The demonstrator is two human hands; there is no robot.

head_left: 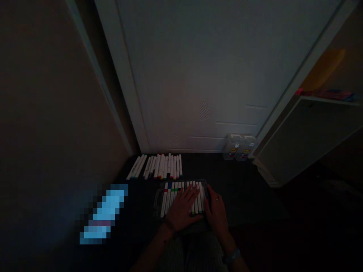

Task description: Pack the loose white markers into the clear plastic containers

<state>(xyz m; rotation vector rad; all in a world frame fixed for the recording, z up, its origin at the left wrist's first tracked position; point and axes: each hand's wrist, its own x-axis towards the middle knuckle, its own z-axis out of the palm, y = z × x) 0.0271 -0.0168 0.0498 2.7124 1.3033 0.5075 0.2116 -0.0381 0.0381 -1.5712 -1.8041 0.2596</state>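
A clear plastic marker case point(156, 200) lies open on the dark table in front of me. White markers point(164, 202) fill it in a row, some with red, blue or green bands. My left hand point(183, 209) rests flat over the middle markers with its fingers spread, hiding part of them. At the case's right side, my right hand point(216, 207) holds the edge, thumb near the end markers; some of its fingertips are hard to make out in the dim light. Beyond the case, loose white markers point(161, 166) with coloured ends lie side by side.
Two clear plastic cases point(238, 147) with bright labels stand at the table's back right, against a white panel point(181, 75). A blurred, glowing bluish object point(104, 213) is to the left. A pale cabinet point(300, 139) is at the right, with colourful items on top.
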